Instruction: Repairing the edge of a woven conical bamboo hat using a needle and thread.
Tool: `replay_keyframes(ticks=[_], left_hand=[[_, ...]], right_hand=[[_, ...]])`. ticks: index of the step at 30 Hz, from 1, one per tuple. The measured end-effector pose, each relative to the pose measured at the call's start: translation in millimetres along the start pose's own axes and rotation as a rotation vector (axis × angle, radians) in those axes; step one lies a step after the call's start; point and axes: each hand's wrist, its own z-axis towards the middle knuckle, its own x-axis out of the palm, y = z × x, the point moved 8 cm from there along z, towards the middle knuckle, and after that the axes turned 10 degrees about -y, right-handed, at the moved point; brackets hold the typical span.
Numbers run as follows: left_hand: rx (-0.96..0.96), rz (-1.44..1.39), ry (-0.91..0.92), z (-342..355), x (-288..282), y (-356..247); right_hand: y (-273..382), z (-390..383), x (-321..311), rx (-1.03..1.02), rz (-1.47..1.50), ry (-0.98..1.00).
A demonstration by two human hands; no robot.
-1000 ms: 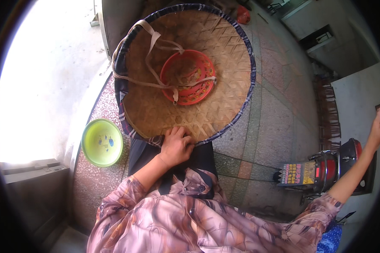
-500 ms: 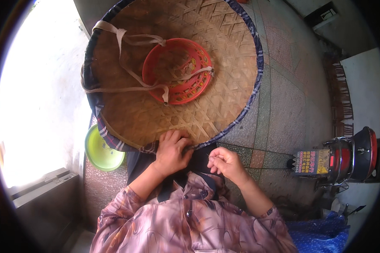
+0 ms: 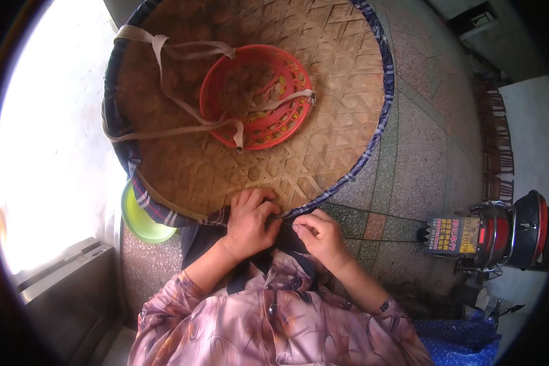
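A large round woven bamboo basket (image 3: 341, 122) leans over my lap, its edge bound with dark plaid cloth (image 3: 152, 204). My left hand (image 3: 249, 224) is closed over the near part of that rim, fingers inside the basket and thumb on the cloth. Just to its right, my right hand (image 3: 320, 236) pinches thumb and forefinger together close to the rim; whatever thin thing sits between them is too small to make out. Inside the basket lies a round red plastic basket (image 3: 210, 91) with slotted sides. A pale cloth strap (image 3: 165, 129) is looped and knotted across both.
A light green basin (image 3: 147, 222) stands on the speckled floor (image 3: 421, 158) at left, partly under the big basket. On the right is a vehicle's rear end (image 3: 494, 232) with a red light and a plate. Blue dotted fabric (image 3: 457, 338) lies at lower right.
My right hand has moved slightly left and up, closer to the rim and my left hand. The big basket appears a little larger and shifted in view. My left hand keeps its hold.
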Motion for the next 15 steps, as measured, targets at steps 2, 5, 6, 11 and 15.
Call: replay_keyframes(ticks=[2, 5, 6, 11, 15], left_hand=[[-0.004, -0.001, 0.000, 0.0, 0.6, 0.7], [-0.009, -0.004, -0.006, -1.6, 1.7, 2.4], [-0.006, -0.013, -0.011, -1.9, 2.0, 3.3], [0.011, -0.021, -0.021, -2.6, 1.5, 3.5], [0.000, -0.030, 0.001, -1.3, -0.4, 1.5]], right_hand=[[2.4, 1.6, -2.5, -0.037, -0.006, -0.026], [12.1, 6.2, -10.4, -0.122, 0.011, -0.089], [12.6, 7.6, -11.5, -0.122, 0.010, -0.088], [12.0, 11.2, -9.7, -0.121, -0.017, -0.045], [15.7, 9.8, -8.3, -0.147, -0.067, -0.060]])
